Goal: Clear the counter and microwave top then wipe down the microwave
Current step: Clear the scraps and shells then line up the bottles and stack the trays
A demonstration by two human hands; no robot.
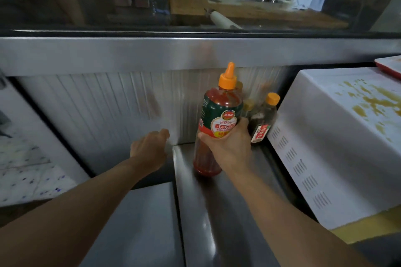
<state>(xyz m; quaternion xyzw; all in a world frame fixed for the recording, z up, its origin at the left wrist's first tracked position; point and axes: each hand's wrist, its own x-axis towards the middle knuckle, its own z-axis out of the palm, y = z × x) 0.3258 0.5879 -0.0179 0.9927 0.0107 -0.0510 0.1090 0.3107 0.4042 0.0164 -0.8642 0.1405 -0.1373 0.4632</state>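
A: Working left to right, what was the status at this point?

B: The left hand (pixel 149 150) reached toward the corrugated steel wall, fingers loosely curled, holding nothing. The right hand (pixel 227 147) had its grip wrapped around the middle of the ketchup bottle (pixel 217 123), whose base stood on or just above the steel counter (pixel 227 212). A smaller dark sauce bottle (pixel 263 119) stood just beside it, against the white microwave (pixel 325 147), whose top carried yellow stains (pixel 368 102).

A: Recommended procedure?

B: Lift the bottle straight up and keep it upright, clear of the neighbouring bottle; the orange cap (pixel 227 78) appeared closed.

A: Legible markings?

B: The label read "番茄沙司". The smaller bottle's red label could not be read.
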